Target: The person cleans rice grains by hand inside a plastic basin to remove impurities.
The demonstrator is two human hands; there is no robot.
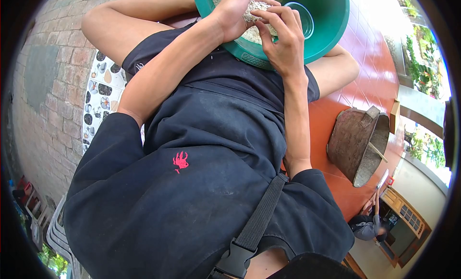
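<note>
Location: the pale crumbly material (251, 35) lies inside a green basin (332, 24), which sits at the lap, between the bare legs.

Hand state: the left hand (234, 16) is cupped over the material, its fingers partly hidden at the upper edge of the view. The right hand (284, 41) is bent, thumb and fingers curled to a narrow gap beside the left. Whether a piece is gripped between them cannot be told.

Caution:
- The basin has no visible hand steadying its rim. A shift of either leg could tilt it and spill the material.
- A round container (306, 25) sits in the basin just beside the right fingers. An outward sweep of that hand could knock it; its contents cannot be made out.
- Lifting the hands quickly could scatter crumbs over the dark shorts (230, 70).

Surroundings: a brown tub (349, 137) with a stick (378, 152) in it stands on the red tiled floor (318, 135), right of the body and apart from the basin. It would obstruct a wide swing of the right elbow. A pebble-patterned surface (99, 99) and brick paving (65, 63) lie to the left. Another person (369, 228) is well apart, at lower right. Nothing visible blocks the space between the hands and the material.
</note>
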